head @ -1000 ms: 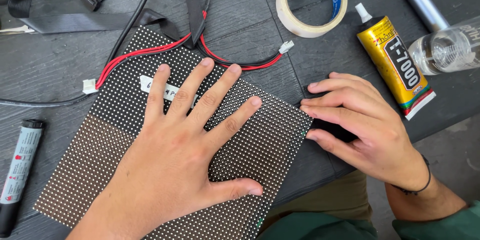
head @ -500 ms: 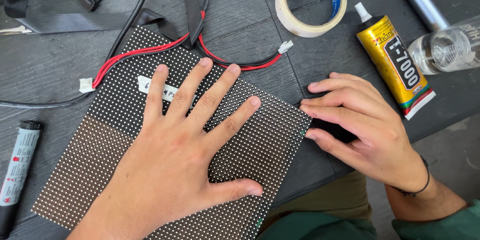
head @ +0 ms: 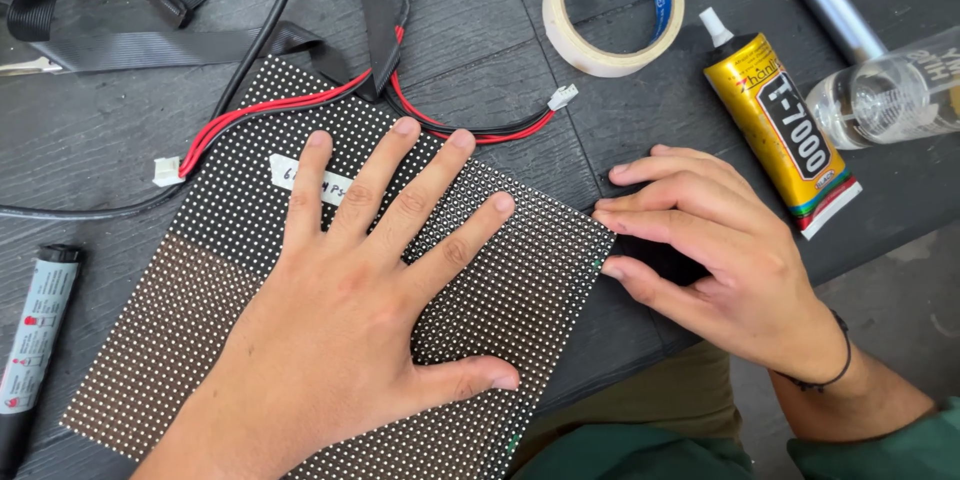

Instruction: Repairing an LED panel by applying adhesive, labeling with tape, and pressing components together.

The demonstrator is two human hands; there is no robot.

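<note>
The left hand (head: 350,340) lies flat, fingers spread, on a black dotted panel (head: 530,290) that rests on the dark surface (head: 90,170). The right hand (head: 720,260) rests palm down just beside the panel's right edge, fingertips touching it. Red and black wires (head: 450,125) cross the panel's top corner. Beyond them lie a tape roll (head: 612,2), a yellow glue tube (head: 785,130) and a clear bottle (head: 890,90); a marker (head: 35,340) lies at the left.

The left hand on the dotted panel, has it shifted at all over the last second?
No. The left hand lies flat on the dotted panel, fingertips as near the white label and red wires as before.
</note>
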